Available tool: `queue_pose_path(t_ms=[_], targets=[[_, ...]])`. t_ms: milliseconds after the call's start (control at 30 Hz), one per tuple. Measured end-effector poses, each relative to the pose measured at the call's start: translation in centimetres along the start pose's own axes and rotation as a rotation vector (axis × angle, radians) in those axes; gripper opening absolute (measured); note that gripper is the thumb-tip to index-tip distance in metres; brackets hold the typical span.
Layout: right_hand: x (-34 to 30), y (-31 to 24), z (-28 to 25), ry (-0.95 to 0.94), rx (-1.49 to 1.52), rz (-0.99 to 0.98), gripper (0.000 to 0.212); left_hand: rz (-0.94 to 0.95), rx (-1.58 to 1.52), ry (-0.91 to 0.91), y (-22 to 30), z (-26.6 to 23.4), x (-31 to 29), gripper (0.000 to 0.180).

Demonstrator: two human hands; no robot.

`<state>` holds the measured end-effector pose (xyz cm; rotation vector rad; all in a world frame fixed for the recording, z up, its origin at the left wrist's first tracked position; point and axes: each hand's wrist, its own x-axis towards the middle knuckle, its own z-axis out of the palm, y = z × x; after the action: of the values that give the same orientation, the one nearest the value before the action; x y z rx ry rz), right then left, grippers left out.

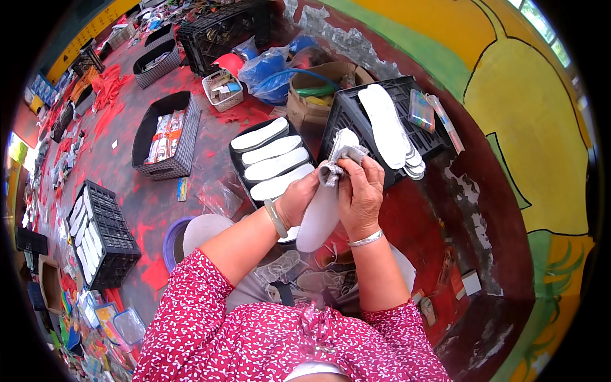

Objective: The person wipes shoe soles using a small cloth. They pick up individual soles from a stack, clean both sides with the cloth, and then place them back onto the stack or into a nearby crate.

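White-patterned red sleeves (195, 285), two bangles (366, 239)

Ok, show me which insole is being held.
The white insole between the left hand and right hand, grey cloth bunched against it; the others lie in or on containers.

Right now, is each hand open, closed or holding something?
Left hand: closed, holding the white insole with gray cloth bunched against it.
Right hand: closed, gripping the same gray cloth and insole.
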<state>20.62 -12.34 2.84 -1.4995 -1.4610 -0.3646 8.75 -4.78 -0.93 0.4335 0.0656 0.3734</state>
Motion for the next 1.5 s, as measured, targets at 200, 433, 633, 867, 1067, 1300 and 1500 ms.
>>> queue_pose_path(t_ms=[200,433,633,867,1067,1300,1500], targets=[[-0.3,0.7,-0.4,-0.007,0.13,0.165,0.027,0.07,0.378,0.082,1.5,2.8,-0.8,0.048],[-0.1,0.0,-0.3,-0.085,0.096,-0.085,0.026,-0.051,0.722,0.113,1.6,0.1,-0.7,0.049],[0.2,1.4,-1.0,0.018,0.075,0.083,0.023,-0.077,0.974,-0.163,1.2,0.4,-0.5,0.081],[0.2,5.5,-2.2,-0.017,0.558,0.587,0.019,-0.193,0.391,-0.14,1.9,2.5,-1.1,0.081],[1.3,3.3,-3.3,-0.038,0.827,0.461,0.036,-0.196,0.246,-0.107,1.7,2.1,-1.0,0.081],[0.3,3.0,-1.8,-0.216,0.822,0.466,0.025,-0.322,0.414,-0.053,1.7,2.1,-1.7,0.07],[-0.2,2.6,-0.7,0.003,0.439,0.325,0.015,-0.3,0.419,-0.115,1.6,2.2,-1.0,0.065]])
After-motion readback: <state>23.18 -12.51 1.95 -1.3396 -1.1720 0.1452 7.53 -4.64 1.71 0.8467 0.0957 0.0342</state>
